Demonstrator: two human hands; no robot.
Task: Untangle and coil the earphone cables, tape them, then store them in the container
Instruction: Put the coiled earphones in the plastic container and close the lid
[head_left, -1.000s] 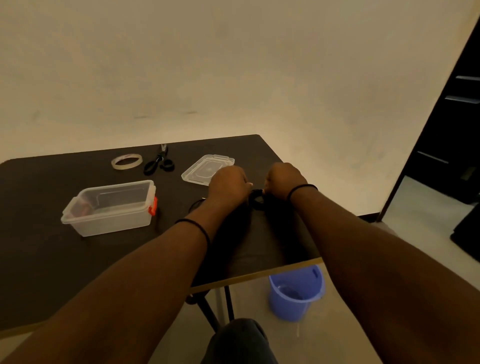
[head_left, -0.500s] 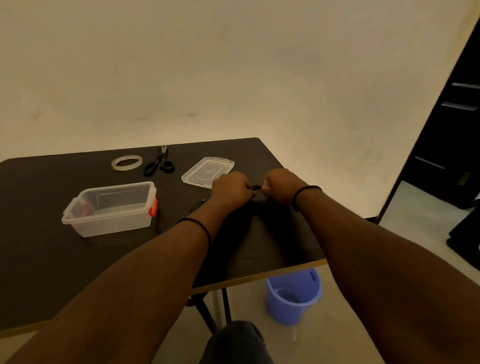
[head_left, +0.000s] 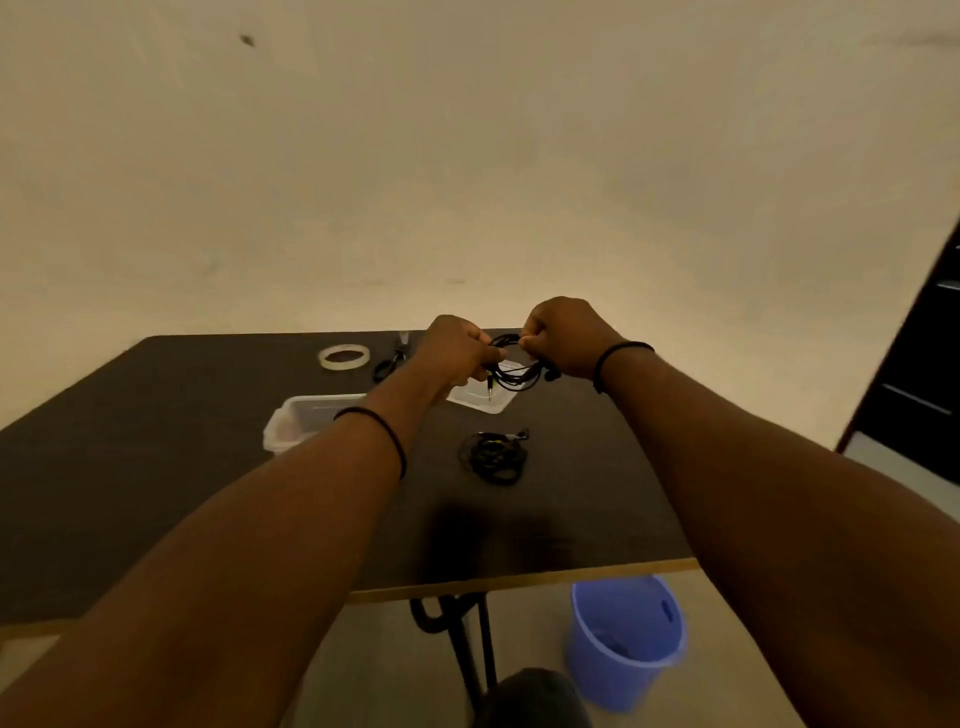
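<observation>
Both hands are raised above the table. The left hand and the right hand pinch a black earphone cable that hangs looped between them. A second cable bundle lies on the table below, near the container.

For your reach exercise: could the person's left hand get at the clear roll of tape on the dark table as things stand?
Probably yes, but not yet: the clear roll of tape lies uncovered, just left of the left hand. That hand and the right hand grip a coiled black earphone cable.
</observation>
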